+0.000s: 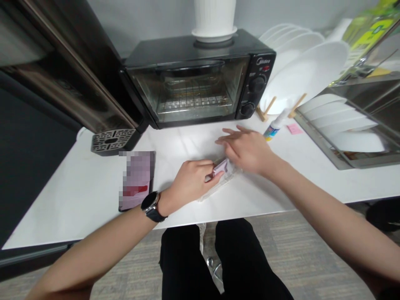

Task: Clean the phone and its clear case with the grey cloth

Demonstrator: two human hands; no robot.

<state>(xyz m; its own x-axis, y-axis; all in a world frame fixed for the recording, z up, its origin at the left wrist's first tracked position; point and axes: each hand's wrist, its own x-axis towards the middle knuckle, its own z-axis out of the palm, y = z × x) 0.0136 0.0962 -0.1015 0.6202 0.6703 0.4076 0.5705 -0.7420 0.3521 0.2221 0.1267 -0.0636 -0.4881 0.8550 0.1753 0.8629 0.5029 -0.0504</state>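
Observation:
My left hand (196, 177) is closed around a small lilac object (220, 167) just above the counter, the thumb along its near side. Clear, crinkled plastic (229, 171) lies around and beside the lilac object, reaching under my right hand. My right hand (246, 151) is at the plastic's right end, palm down. Its upper fingers stretch out to the left, apart from each other, while its lower fingers are partly hidden. A phone-shaped thing with a lilac face (137, 179), pixelated in the picture, lies left of my left hand.
A black toaster oven (193, 83) stands behind my hands, with a white pot (215, 18) on top. Left of it is a machine with a drip tray (113, 141). White plates (308, 68), a small spray bottle (276, 125), pink paper (294, 128) and a sink (339, 162) are to the right.

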